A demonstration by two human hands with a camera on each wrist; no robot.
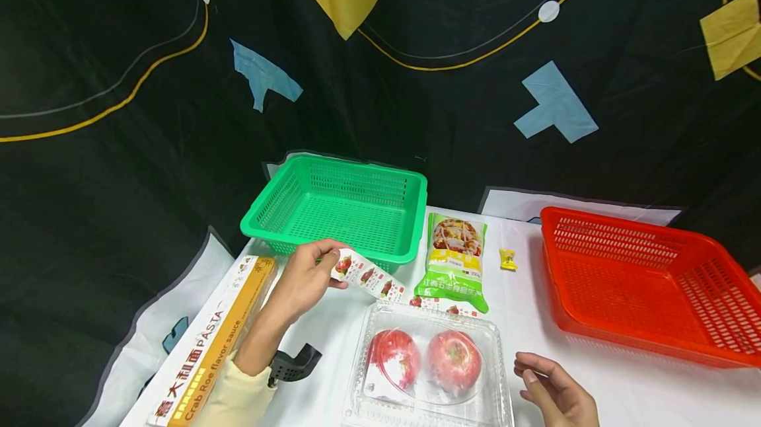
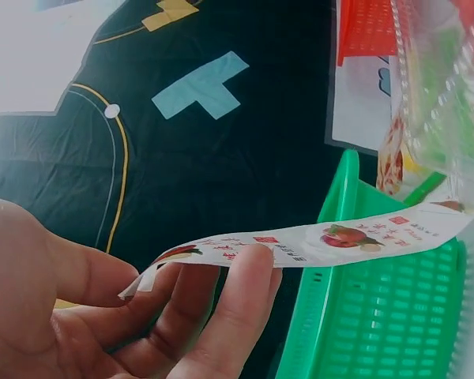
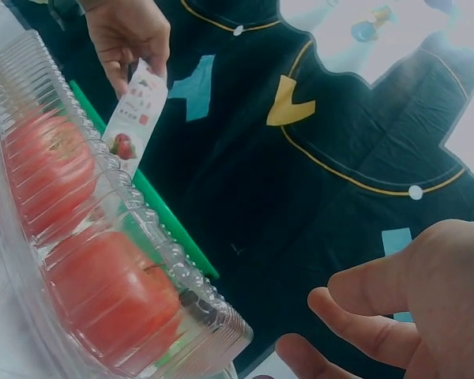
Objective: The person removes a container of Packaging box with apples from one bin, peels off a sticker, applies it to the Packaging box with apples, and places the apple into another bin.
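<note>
My left hand (image 1: 309, 275) pinches one end of a white paper strip (image 1: 371, 278) printed with red fruit pictures. From there the strip slopes down to the right, behind a clear plastic box (image 1: 496, 348), and passes by the foot of a green food bag (image 1: 456, 258). Two round red tomato-like fruits (image 1: 454, 361) sit side by side inside the box. In the left wrist view, thumb and fingers are on the strip (image 2: 347, 238), which curls at its held end. My right hand (image 1: 559, 390) is right of the box, fingers loosely bent, holding nothing.
Behind my left hand stands a green basket (image 1: 333, 215); a red basket (image 1: 624, 295) is at the right. A long pasta box (image 1: 217, 341) lies along the left table edge. Near the food bag lies a small yellow packet (image 1: 508, 259). A dark curtain (image 1: 416, 110) hangs behind.
</note>
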